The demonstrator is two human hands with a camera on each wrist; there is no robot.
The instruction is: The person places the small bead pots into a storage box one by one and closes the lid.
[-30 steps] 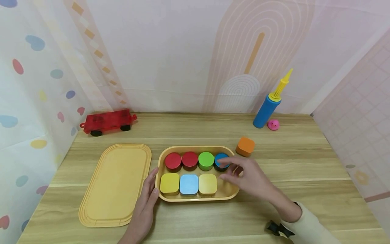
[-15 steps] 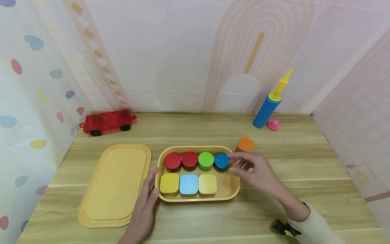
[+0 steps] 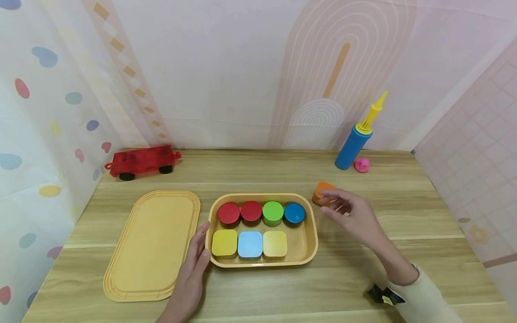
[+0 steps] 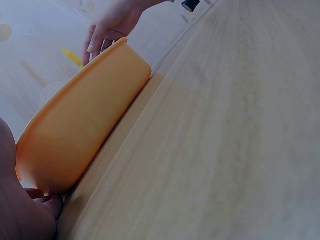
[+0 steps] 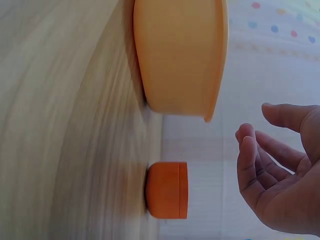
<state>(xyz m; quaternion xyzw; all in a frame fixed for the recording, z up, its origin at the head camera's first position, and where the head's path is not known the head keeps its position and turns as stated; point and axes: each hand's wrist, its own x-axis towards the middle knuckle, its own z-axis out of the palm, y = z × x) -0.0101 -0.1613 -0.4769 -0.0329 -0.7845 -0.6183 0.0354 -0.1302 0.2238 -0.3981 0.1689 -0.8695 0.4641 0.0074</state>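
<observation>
A yellow-orange box (image 3: 302, 242) holds round pieces in red, green and blue (image 3: 294, 213) along its back. Rounded-square yellow, light blue and pale yellow (image 3: 275, 243) pieces line its front. My left hand (image 3: 190, 276) rests against the box's left end, fingers fairly straight and touching the wall. Right of the box, my right hand (image 3: 355, 217) hovers with loosely bent fingers and nothing between them. Behind its fingertips an orange rounded-square piece (image 3: 322, 190) sits on the table, partly covered in the head view. The right wrist view shows a gap between hand and orange piece (image 5: 167, 190).
A flat yellow lid (image 3: 155, 246) lies left of the box. At the back left stands a red toy wagon (image 3: 143, 161). A blue and yellow hand pump (image 3: 353, 146) and a pink toy duck (image 3: 362, 165) stand at the back right. Patterned cloth backs the table.
My right hand has withdrawn from the blue round piece, leaving it in the box, and moved right to the orange piece. The left hand has stayed at the box's left end.
</observation>
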